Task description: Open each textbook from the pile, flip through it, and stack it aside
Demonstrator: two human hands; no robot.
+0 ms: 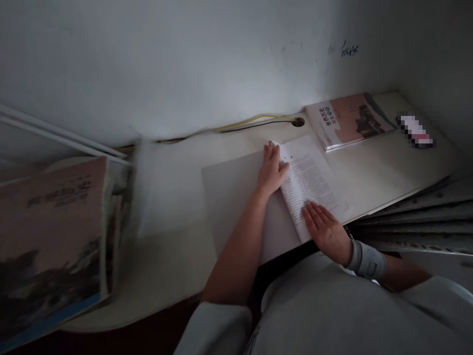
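Observation:
An open book [312, 182] with printed text lies on the pale desk [177, 197] in front of me. My left hand [271, 170] rests flat at the book's top left, fingers together on the page edge, over a blank grey sheet [231, 190]. My right hand [325, 227] lies flat with fingers stretched on the lower part of the printed page. A grey band is on my right wrist.
A closed pink textbook [349, 121] lies at the back right. Cables [251, 121] run along the wall into a desk hole [297, 121]. A blurred book stack [51, 241] stands at the left. A small blurred-out object [416, 130] sits far right.

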